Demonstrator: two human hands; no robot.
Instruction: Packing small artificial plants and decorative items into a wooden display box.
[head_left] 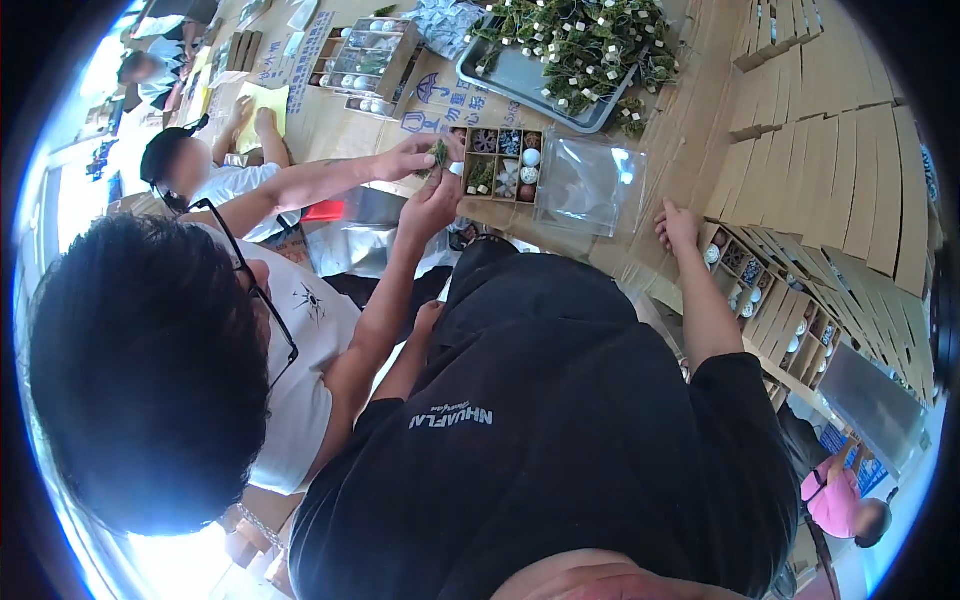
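My right hand (679, 226) rests on the cardboard-covered table at the right, fingers apart, holding nothing. Low beside my body, my left hand (429, 316) is partly hidden, and its fingers cannot be made out. In front of me lies a divided box (518, 165) with ornament balls, snowflakes, cones and green moss in its compartments. A clear plastic cover (580, 185) is at its right side, nearer to my right hand. A co-worker at my left, in a white shirt, pinches a green moss sprig (437, 157) with both hands by the box's left edge.
A grey tray (535, 100) heaped with moss sprigs (590, 45) sits at the far side. Filled ornament boxes (370, 60) stand far left. Rows of cardboard dividers (790, 190) and more filled boxes (745, 270) line the right. Other people work at left and far right.
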